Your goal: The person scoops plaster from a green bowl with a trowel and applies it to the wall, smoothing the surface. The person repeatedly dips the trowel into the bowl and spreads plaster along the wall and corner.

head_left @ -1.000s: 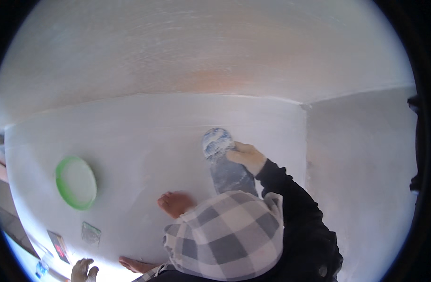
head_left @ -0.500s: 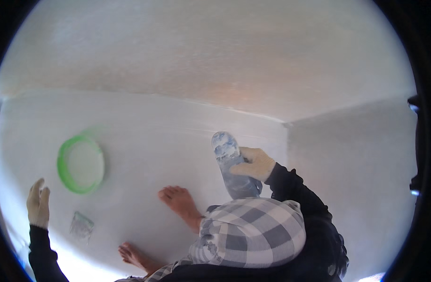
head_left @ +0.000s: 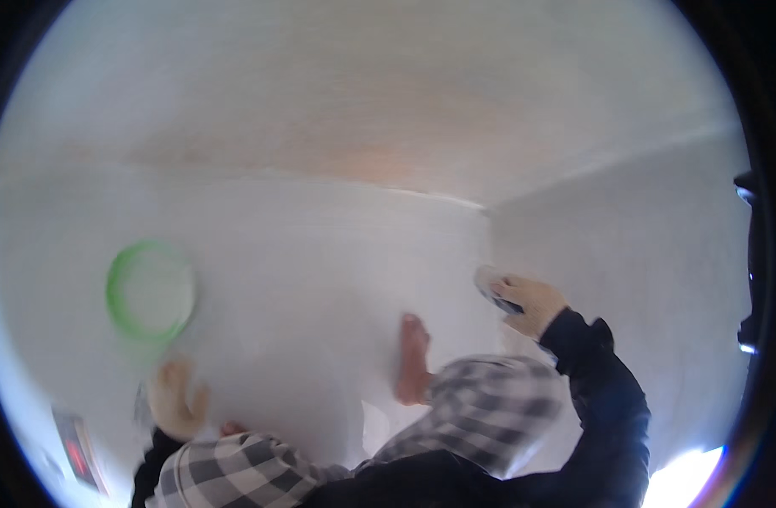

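My right hand (head_left: 536,306), in a cream work glove, grips a grey-blue, round-ended hand tool (head_left: 488,284) dusted with white. The tool is tilted up beside the right-hand wall, and most of it is hidden behind the hand. On the left, my gloved left hand (head_left: 180,400) is low, above my left knee. It is blurred, with its fingers curved and apart and nothing visible between them. Just beyond that hand stands a round, green-sided basin (head_left: 117,292), pale inside. A small, flat, clear-looking piece (head_left: 141,406) is partly hidden by the left hand.
Pale walls meet at a corner ahead on the right, above a whitish floor (head_left: 278,271). My bare right foot (head_left: 412,351) stands near the middle; the left one is mostly covered by my checked trousers (head_left: 235,474). A dark rectangular thing with red on it (head_left: 77,449) lies lower left.
My right hand has moved right with the tool, which has turned. My left hand has come inward and down. My legs have shifted apart, and the dark rectangular thing has come into view.
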### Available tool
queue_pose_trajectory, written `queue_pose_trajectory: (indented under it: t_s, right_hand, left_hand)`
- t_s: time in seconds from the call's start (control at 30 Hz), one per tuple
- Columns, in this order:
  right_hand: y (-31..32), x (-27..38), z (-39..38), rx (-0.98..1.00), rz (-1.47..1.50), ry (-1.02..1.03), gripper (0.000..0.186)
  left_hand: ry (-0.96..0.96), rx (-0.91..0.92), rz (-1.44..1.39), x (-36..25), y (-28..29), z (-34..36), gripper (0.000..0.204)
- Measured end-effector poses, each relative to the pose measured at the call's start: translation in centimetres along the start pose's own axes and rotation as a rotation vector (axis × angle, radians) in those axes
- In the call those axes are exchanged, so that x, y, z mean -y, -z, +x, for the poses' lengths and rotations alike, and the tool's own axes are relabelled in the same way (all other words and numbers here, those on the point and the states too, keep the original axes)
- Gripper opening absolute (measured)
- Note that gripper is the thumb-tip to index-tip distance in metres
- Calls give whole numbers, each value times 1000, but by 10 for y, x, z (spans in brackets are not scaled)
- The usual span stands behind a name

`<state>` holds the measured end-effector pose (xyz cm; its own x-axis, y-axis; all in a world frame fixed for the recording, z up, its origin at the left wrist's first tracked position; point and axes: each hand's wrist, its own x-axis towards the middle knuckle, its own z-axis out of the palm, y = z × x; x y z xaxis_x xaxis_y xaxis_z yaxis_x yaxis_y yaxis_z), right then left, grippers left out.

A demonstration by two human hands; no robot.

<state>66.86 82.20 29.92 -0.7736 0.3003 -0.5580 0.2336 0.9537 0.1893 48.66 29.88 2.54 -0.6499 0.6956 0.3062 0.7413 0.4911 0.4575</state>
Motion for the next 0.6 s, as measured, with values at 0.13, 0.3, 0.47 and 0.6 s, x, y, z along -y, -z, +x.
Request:
queue_pose_trajectory:
  t_s: [0.13, 0.3, 0.47, 0.6]
  right_hand:
    - [2, -53, 160, -28, -251, 291, 49]
    - [37, -100, 362, -177, -439, 689, 38]
    - [83, -35, 412, -324, -676, 871, 36]
    - [99, 45, 424, -226, -800, 941, 28]
  left_hand:
    - [930, -485, -329, 62, -105, 162, 44]
    - [1107, -346, -983, 56, -262, 357, 43]
    - [998, -359, -997, 25, -253, 382, 38]
    - [928, -366, -935, 15, -223, 385, 37]
